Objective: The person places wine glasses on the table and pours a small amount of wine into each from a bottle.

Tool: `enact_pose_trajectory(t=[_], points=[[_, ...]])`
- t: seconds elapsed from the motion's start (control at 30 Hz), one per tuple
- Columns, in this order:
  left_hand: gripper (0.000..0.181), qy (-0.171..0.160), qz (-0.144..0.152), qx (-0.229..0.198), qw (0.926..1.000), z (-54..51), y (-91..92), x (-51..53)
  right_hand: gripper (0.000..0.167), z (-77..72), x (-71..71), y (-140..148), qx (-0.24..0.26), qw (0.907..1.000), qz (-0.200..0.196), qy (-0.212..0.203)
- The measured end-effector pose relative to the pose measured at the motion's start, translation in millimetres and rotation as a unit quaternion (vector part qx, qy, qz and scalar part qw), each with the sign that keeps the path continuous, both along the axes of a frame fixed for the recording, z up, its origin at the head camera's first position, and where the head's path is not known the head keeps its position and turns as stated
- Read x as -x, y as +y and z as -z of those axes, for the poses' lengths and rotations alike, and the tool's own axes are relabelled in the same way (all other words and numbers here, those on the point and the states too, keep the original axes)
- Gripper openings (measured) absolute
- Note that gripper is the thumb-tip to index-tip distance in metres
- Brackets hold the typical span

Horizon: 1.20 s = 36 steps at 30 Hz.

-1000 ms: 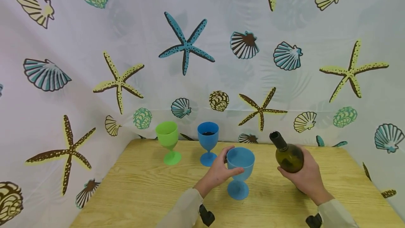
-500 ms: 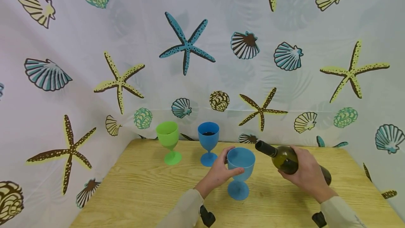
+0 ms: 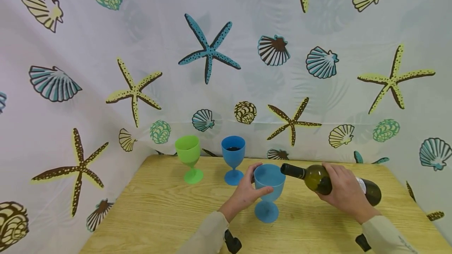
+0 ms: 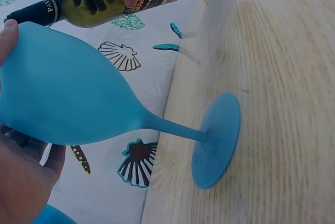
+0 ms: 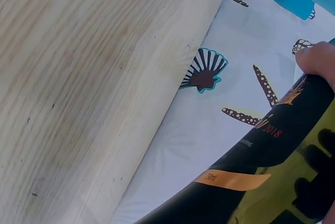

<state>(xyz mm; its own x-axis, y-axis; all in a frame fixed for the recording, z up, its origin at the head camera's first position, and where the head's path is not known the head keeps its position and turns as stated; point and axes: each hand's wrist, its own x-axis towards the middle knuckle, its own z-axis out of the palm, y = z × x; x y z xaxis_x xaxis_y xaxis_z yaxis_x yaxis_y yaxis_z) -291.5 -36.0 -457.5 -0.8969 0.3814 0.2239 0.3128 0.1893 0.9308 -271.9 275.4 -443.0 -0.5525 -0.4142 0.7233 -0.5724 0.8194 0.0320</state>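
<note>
A light blue plastic goblet [image 3: 277, 187] stands upright on the wooden table, its round foot [image 4: 215, 140] flat on the wood in the left wrist view. My left hand [image 3: 245, 192] holds the bowl from the left, thumb at the near side and fingers behind. To the right, my right hand [image 3: 344, 191] grips a dark green wine bottle [image 3: 318, 179] round its body, with a black label [image 5: 282, 114]. The bottle lies almost level, its mouth [image 3: 283, 169] at the goblet's right rim. No liquid stream is visible.
A green goblet [image 3: 188, 153] and a darker blue goblet [image 3: 233, 159] stand at the table's back edge; dark liquid shows in the blue one. A white curtain [image 3: 243, 69] with shells and starfish hangs behind the wooden table [image 3: 159, 214].
My right hand has tipped the bottle from nearly upright to almost level, bringing its mouth left and down to the goblet's rim. The left hand and goblet have stayed in place.
</note>
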Motion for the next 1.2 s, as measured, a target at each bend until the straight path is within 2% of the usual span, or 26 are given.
enact_pose_trajectory(t=[0.5,0.57,0.8,1.2], points=[[0.076,-0.005,0.0,-0.01,0.9999,1.1,3.0,-2.8,0.09,-5.2,2.4,6,-0.054,0.9985,0.001,0.009],[0.075,-0.008,0.0,-0.011,0.9999,-1.3,3.4,-4.6,0.089,-7.3,2.8,6,-0.058,0.9982,-0.001,0.015],[0.071,-0.014,0.005,-0.009,0.9998,-28.1,1.1,-24.8,0.088,-13.1,4.6,8,-0.07,0.9971,-0.001,0.029],[0.07,-0.025,0.011,-0.017,0.9995,-29.4,0.4,-25.1,0.094,-24.1,5.3,11,-0.104,0.9937,0.002,0.043]])
